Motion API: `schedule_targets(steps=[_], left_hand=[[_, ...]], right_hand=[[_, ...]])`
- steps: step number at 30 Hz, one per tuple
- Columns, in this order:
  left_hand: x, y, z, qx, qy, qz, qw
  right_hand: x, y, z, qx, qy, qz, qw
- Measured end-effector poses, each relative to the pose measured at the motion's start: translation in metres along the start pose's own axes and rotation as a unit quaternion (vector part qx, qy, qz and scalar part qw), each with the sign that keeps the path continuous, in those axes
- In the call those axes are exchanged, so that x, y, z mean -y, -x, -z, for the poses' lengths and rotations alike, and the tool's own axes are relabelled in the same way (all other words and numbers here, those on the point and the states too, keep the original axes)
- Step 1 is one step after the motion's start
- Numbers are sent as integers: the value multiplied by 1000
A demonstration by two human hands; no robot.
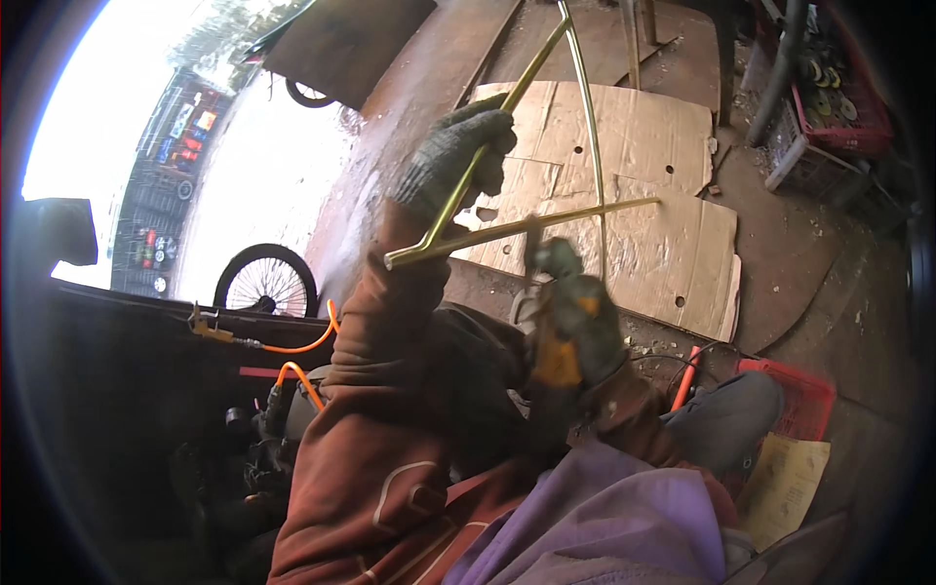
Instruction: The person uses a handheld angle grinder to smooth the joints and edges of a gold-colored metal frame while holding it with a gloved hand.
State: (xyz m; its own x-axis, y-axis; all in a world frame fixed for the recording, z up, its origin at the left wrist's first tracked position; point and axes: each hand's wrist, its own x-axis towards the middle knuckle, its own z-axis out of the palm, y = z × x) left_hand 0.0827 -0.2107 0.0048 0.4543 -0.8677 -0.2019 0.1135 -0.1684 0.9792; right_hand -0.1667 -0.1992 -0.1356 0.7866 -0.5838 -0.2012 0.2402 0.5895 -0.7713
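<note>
A frame of thin gold-coloured metal tubes (546, 226), joined at angles like part of a bicycle frame, is held up in front of me. My left hand (453, 161), in a grey knit glove, is closed around one of its slanting tubes. My right hand (595, 322), gloved too, grips a yellow and dark power tool (558, 363) that looks like an angle grinder. The tool's front end is close below the lower tube; motion blur hides whether they touch. The fingers of my right hand are partly smeared.
Flattened cardboard (673, 258) lies on the floor beneath the frame. At the far right stands a red crate (843, 132) of small parts. A spoked wheel (265, 283) and an orange air hose (304, 346) are at left. A red basket (804, 390) and yellowish paper (783, 483) sit at right.
</note>
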Motion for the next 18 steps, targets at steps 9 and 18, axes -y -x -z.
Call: schedule_targets(steps=[9,18], left_hand=[[-14,9,26,-60,-14,80,995],[-1,10,34,-85,18,93,992]], right_hand=[[13,18,-66,144,-6,99,985],[13,-10,-4,1,-122,-80,989]])
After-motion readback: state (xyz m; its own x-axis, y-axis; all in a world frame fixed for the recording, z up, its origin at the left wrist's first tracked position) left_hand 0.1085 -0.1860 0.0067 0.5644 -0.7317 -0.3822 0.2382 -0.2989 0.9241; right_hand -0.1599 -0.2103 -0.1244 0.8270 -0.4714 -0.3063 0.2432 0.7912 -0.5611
